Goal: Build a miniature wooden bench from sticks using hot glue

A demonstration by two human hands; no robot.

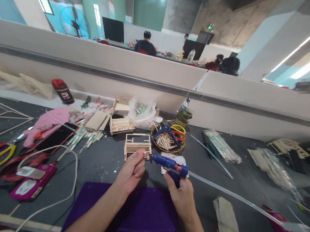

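Observation:
My right hand (180, 195) grips a blue hot glue gun (168, 165), its nozzle pointing left toward my left hand. My left hand (132, 170) pinches a small wooden stick piece at its fingertips, right at the nozzle tip. Just behind the fingers stands a small model frame built of wooden sticks (137, 145). A clear glue stick (226, 192) trails out of the gun's back to the right.
A round basket of sticks with blue pliers (168, 137) sits behind the gun. Another stick model (121, 125), a plastic bag (142, 113), loose sticks (88, 134), phones (31, 181), a white cable (69, 176), a purple cloth (139, 213). A partition wall; people beyond.

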